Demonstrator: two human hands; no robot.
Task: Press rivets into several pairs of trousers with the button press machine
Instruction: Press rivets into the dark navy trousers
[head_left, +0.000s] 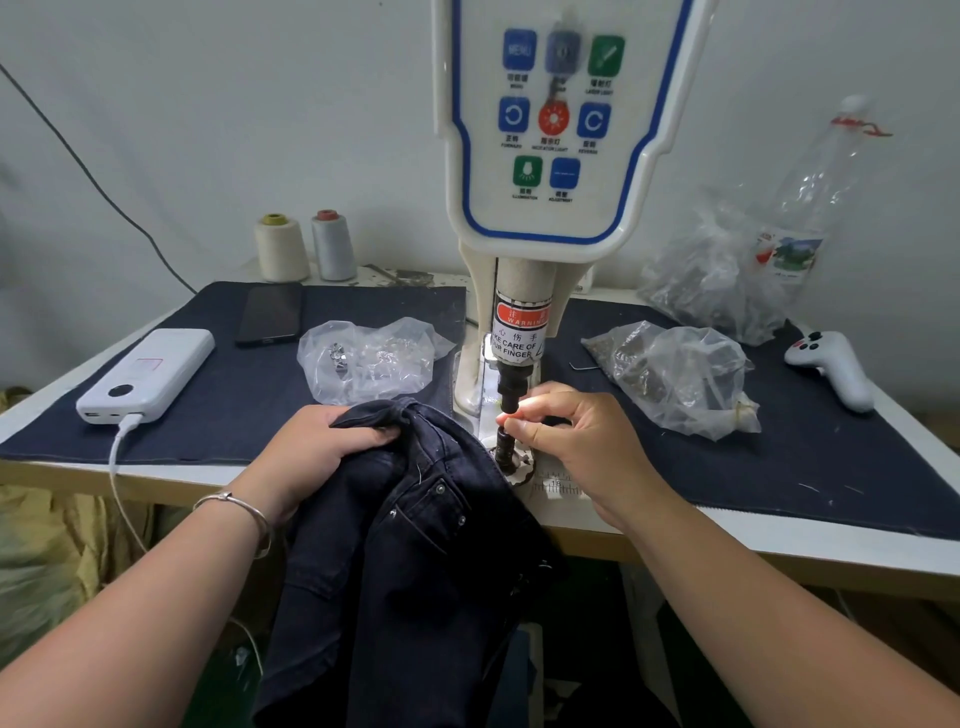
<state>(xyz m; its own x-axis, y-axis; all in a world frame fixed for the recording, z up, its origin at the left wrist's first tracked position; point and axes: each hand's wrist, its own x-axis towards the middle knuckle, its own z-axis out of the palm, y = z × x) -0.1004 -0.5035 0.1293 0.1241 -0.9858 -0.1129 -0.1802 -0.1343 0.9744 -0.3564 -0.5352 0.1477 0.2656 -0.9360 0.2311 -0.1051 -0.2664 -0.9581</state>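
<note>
dark trousers (415, 545) hang off the table (779, 551) edge, bunched in her left hand (317, 452); right hand (576, 441) pinches something small at the button press machine (545, 156) die.

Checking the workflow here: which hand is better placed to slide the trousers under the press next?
Left. The left hand already grips the bunched trousers beside the lower die, while the right hand is busy pinching something small at it.
</note>
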